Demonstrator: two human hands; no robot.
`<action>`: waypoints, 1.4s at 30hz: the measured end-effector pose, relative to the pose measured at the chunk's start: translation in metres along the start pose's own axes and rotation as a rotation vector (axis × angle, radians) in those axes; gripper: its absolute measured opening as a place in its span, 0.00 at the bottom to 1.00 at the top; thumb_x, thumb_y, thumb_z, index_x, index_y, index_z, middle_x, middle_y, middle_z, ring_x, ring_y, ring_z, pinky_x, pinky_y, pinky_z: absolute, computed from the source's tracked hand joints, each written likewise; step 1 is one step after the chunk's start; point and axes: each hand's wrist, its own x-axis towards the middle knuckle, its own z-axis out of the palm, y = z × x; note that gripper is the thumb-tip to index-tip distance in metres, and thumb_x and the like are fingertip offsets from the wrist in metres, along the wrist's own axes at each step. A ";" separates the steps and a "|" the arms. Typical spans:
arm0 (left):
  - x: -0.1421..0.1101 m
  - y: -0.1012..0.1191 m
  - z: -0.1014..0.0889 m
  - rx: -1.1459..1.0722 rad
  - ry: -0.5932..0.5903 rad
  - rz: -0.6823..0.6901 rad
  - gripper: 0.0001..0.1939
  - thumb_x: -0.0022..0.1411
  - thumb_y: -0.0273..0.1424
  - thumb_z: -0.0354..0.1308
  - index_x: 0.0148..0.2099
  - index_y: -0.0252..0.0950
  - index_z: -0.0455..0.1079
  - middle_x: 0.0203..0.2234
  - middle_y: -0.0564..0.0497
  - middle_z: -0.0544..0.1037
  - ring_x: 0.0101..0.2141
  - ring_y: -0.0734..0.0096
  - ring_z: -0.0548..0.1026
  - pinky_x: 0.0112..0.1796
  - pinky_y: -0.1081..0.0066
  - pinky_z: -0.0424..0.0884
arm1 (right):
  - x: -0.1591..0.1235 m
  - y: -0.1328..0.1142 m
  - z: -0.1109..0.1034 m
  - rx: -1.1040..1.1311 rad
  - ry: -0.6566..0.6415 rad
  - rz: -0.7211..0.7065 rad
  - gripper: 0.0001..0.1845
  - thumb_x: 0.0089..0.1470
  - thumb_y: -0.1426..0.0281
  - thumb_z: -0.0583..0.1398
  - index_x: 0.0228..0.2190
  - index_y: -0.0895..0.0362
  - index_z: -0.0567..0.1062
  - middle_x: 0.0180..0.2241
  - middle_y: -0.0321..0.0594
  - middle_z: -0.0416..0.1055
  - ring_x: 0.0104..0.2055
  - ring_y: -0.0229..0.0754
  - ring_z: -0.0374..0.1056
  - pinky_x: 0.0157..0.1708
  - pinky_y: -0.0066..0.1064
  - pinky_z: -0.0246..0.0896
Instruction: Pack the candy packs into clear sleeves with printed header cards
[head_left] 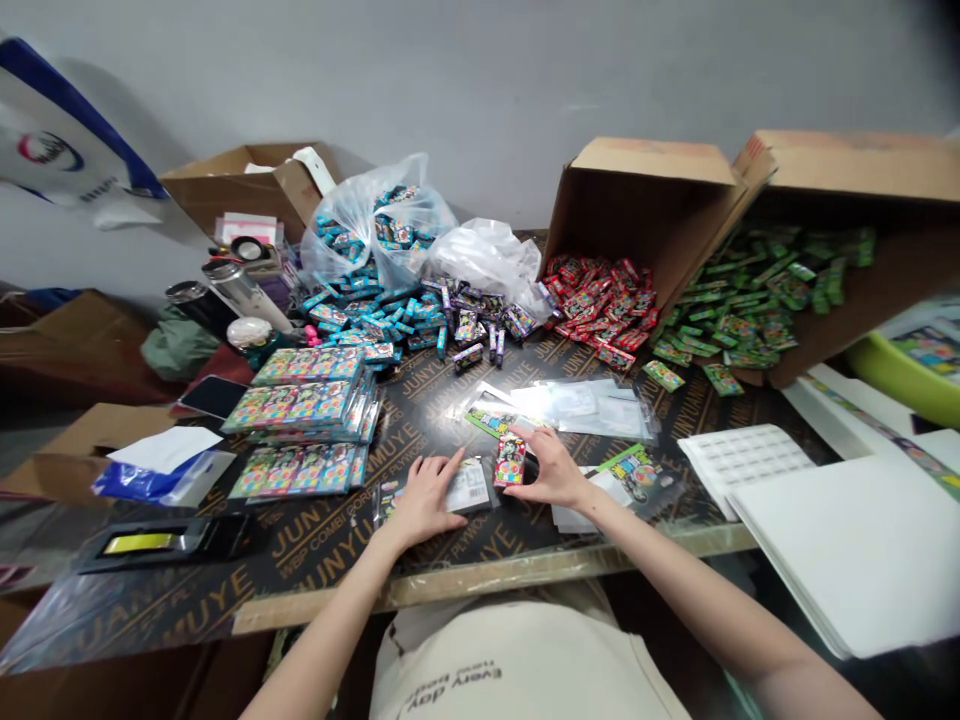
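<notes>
Between the thumb and fingers of my right hand (551, 470) is a small red printed box (510, 460), held upright just above the table. My left hand (431, 497) lies with fingers spread on a clear plastic bag (470, 484) that has a barcode label showing. Beyond my right hand are flat clear bags (585, 405) with pale inserts. Another bag with a bright printed header (630, 470) lies beside my right wrist. To the left of my left hand stand stacks of filled colourful packs (300, 420).
Heaps of blue boxes (375, 318), purple boxes (469, 328), red boxes (600, 300) and green boxes (750, 300) line the back, the latter two spilling from tipped cartons. A tape dispenser (165, 541) sits front left. White sheets (847, 540) lie at right.
</notes>
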 end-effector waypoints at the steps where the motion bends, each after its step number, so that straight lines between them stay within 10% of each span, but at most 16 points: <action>1: -0.001 -0.001 0.002 0.043 -0.001 0.005 0.51 0.35 0.36 0.65 0.62 0.38 0.47 0.46 0.45 0.67 0.48 0.55 0.63 0.54 0.51 0.45 | -0.001 0.001 0.004 -0.009 -0.027 0.001 0.47 0.36 0.57 0.64 0.56 0.57 0.54 0.49 0.48 0.65 0.48 0.51 0.62 0.50 0.45 0.48; 8: 0.003 0.009 0.000 0.016 0.066 0.069 0.53 0.40 0.36 0.61 0.63 0.36 0.35 0.47 0.46 0.67 0.49 0.59 0.63 0.56 0.53 0.42 | 0.002 -0.001 0.007 0.038 -0.226 -0.027 0.50 0.37 0.52 0.62 0.57 0.55 0.49 0.54 0.50 0.59 0.54 0.52 0.57 0.54 0.47 0.39; 12: 0.009 0.013 -0.004 0.003 0.101 0.070 0.51 0.42 0.38 0.61 0.63 0.37 0.36 0.48 0.45 0.67 0.49 0.58 0.64 0.55 0.52 0.45 | -0.002 -0.007 0.009 -0.020 -0.084 0.070 0.58 0.31 0.46 0.63 0.58 0.55 0.46 0.57 0.52 0.52 0.60 0.56 0.45 0.56 0.51 0.30; 17: 0.022 0.015 0.004 0.002 0.133 0.044 0.50 0.44 0.40 0.60 0.63 0.37 0.35 0.45 0.45 0.69 0.47 0.56 0.66 0.51 0.53 0.52 | -0.011 -0.008 0.010 0.016 -0.047 0.121 0.33 0.53 0.56 0.52 0.58 0.50 0.49 0.52 0.41 0.63 0.56 0.43 0.55 0.57 0.45 0.30; 20: 0.025 0.009 0.015 0.031 0.083 0.051 0.50 0.45 0.40 0.59 0.63 0.37 0.35 0.45 0.45 0.69 0.46 0.56 0.66 0.50 0.54 0.54 | -0.008 0.035 -0.021 -0.077 0.103 0.264 0.27 0.55 0.58 0.50 0.56 0.49 0.54 0.54 0.41 0.60 0.56 0.44 0.54 0.56 0.45 0.34; 26: 0.013 -0.013 0.034 0.106 0.030 0.073 0.45 0.46 0.37 0.58 0.63 0.41 0.40 0.47 0.45 0.68 0.46 0.55 0.66 0.47 0.56 0.58 | -0.025 0.165 -0.140 -0.271 0.565 0.995 0.38 0.44 0.61 0.59 0.55 0.56 0.54 0.59 0.54 0.47 0.60 0.60 0.38 0.51 0.58 0.35; 30: 0.011 -0.017 0.034 0.097 0.054 0.069 0.44 0.46 0.38 0.59 0.63 0.42 0.43 0.52 0.44 0.64 0.50 0.53 0.63 0.52 0.50 0.52 | -0.037 0.191 -0.177 -0.064 0.595 1.006 0.30 0.43 0.64 0.59 0.49 0.61 0.64 0.49 0.56 0.62 0.54 0.59 0.53 0.50 0.55 0.41; 35: 0.031 0.018 0.019 -0.273 0.208 -0.082 0.37 0.51 0.41 0.57 0.61 0.39 0.50 0.56 0.43 0.60 0.54 0.55 0.59 0.53 0.53 0.53 | -0.012 0.131 -0.119 0.262 0.498 0.837 0.25 0.53 0.58 0.48 0.49 0.59 0.63 0.42 0.48 0.69 0.41 0.46 0.68 0.42 0.41 0.61; 39: 0.054 0.059 0.013 -0.898 0.144 -0.237 0.25 0.53 0.40 0.55 0.51 0.34 0.65 0.46 0.44 0.72 0.47 0.60 0.69 0.48 0.62 0.63 | -0.003 0.034 -0.032 1.109 0.030 0.656 0.26 0.56 0.55 0.44 0.43 0.60 0.69 0.39 0.49 0.72 0.40 0.47 0.70 0.41 0.43 0.63; 42: 0.059 0.070 0.013 -1.231 0.146 -0.377 0.18 0.53 0.41 0.56 0.36 0.30 0.72 0.30 0.46 0.78 0.33 0.65 0.74 0.39 0.67 0.68 | -0.009 -0.017 0.001 1.200 -0.075 0.636 0.24 0.56 0.54 0.45 0.43 0.58 0.67 0.37 0.47 0.72 0.38 0.48 0.71 0.41 0.46 0.64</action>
